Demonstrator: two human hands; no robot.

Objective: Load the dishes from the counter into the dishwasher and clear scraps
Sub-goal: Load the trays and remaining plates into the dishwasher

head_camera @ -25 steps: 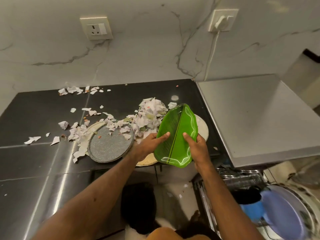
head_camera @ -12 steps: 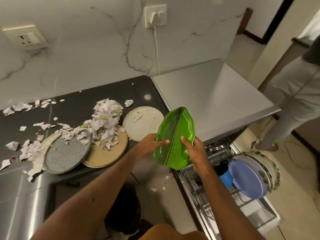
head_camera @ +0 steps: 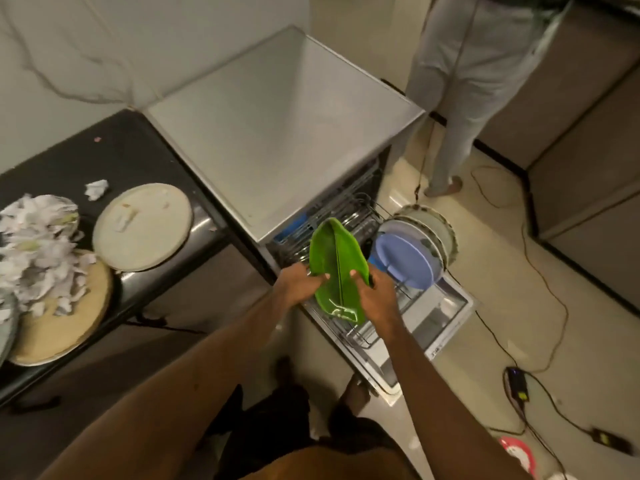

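You have the green leaf-shaped plate [head_camera: 337, 268] between your two hands, out over the open dishwasher on the right of the scene. Your left hand [head_camera: 296, 285] grips its left edge, thumb laid on the green face and fingers curled out of sight behind. Your right hand [head_camera: 377, 296] grips the right edge the same way, thumb near the centre rib. The plate is tilted up on edge, its far tip pointing away from you and its near end low over the wire rack [head_camera: 356, 336]. I cannot tell whether that end touches the wires. Just to the right of the plate and your right hand, a blue plate [head_camera: 405, 261] stands upright in the rack, with a pale plate [head_camera: 441, 233] standing behind it. The dishwasher door [head_camera: 446, 313] lies open below the rack. On the dark counter [head_camera: 138, 157] to the left, well apart from your hands, a white plate [head_camera: 143, 226] lies flat. Beside it on the left, a tan plate [head_camera: 62, 327] carries a heap of torn paper scraps [head_camera: 38, 244]. Another person [head_camera: 478, 81] stands at the far right, with cables [head_camera: 540, 271] trailing on the floor.
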